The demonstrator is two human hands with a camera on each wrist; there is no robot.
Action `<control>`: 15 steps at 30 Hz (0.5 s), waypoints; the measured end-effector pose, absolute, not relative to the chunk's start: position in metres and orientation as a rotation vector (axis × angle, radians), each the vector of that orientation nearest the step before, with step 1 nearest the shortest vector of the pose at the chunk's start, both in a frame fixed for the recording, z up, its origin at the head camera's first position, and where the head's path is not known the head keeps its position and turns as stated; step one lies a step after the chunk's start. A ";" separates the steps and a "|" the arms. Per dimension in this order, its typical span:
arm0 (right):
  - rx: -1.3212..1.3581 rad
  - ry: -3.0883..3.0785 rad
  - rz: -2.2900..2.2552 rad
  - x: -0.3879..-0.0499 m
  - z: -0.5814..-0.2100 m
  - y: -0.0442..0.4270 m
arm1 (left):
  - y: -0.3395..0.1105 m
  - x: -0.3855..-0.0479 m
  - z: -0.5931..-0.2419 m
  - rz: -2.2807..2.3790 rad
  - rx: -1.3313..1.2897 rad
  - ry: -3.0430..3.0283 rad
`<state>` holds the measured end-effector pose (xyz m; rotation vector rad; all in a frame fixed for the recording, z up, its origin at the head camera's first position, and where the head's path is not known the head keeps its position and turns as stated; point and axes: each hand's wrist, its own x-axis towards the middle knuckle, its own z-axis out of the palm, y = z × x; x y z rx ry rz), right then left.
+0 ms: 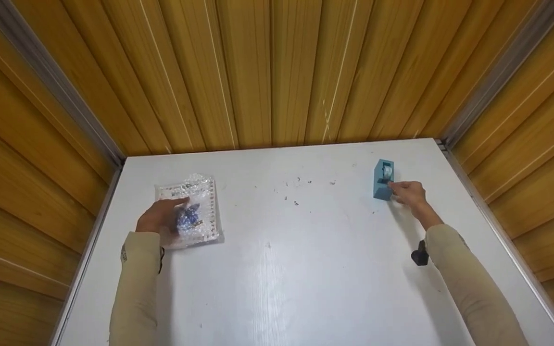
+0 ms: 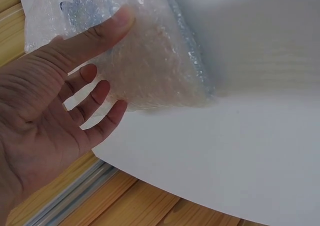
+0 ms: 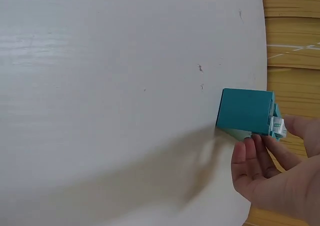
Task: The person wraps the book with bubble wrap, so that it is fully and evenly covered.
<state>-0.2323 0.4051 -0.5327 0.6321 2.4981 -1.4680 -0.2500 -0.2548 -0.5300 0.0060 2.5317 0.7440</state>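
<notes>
On the left of the white table lies a flat bubble-wrap packet (image 1: 200, 206), clear plastic with white, patterned and blue contents. My left hand (image 1: 159, 215) is at its left side. In the left wrist view the thumb (image 2: 97, 38) stretches across the packet, while the other fingers are loosely bent by its edge; whether they touch it is unclear. A teal tape dispenser (image 1: 380, 185) with a small tape roll (image 1: 387, 173) stands at the right. My right hand (image 1: 410, 194) grips the dispenser near the roll, thumb on one side and fingers against its lower side; the fingertips are partly hidden.
A small black object (image 1: 420, 254) shows beside the right sleeve. Dark specks or scuffs (image 1: 296, 203) mark the middle of the table (image 1: 277, 278). Wood-look panel walls (image 1: 296, 72) rise along the back and both sides, with metal rails at the corners.
</notes>
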 end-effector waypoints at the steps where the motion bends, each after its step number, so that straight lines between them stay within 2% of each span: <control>1: 0.651 2.486 -1.463 -0.234 -0.534 0.405 | -0.254 -0.250 -0.530 0.787 -0.029 2.514; 5: 0.725 2.466 -1.426 -0.240 -0.539 0.407 | -0.254 -0.252 -0.530 0.922 -0.118 2.464; 11: 0.777 2.510 -1.334 -0.246 -0.540 0.408 | -0.256 -0.253 -0.530 0.762 0.083 2.566; 15: 0.779 2.497 -1.328 -0.251 -0.533 0.403 | -0.258 -0.253 -0.531 0.814 0.057 2.551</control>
